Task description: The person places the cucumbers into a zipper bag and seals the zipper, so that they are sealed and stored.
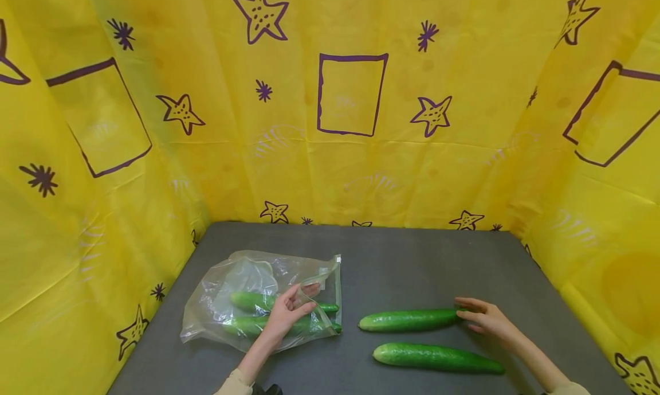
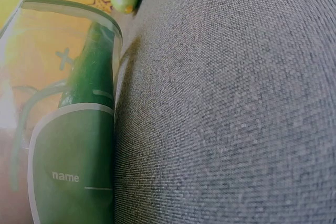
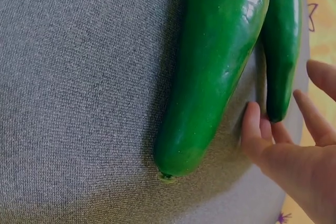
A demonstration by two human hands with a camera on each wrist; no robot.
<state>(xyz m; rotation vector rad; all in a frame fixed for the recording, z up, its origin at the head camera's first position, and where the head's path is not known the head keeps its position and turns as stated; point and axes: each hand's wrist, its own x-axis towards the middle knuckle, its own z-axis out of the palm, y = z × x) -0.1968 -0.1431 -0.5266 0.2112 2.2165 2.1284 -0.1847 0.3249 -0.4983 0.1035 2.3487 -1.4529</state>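
Observation:
A clear zip bag (image 1: 206,315) lies on the left of the table with two cucumbers (image 1: 247,326) inside, its mouth facing right. My left hand (image 1: 283,317) holds the bag's edge near the mouth, some fingers showing through the plastic. The left wrist view shows the bag's green label (image 2: 73,161) but not the hand. On the right lie two more cucumbers, a back one (image 1: 407,320) and a front one (image 1: 438,358). My right hand (image 1: 484,320) is at the back cucumber's right tip; in the right wrist view its fingers (image 3: 312,114) are spread around that tip, not closed.
The grey table (image 1: 412,263) carries everything. Yellow cloth (image 1: 356,177) with star and square drawings rises at the back and on both sides. The front cucumber lies close to the right forearm.

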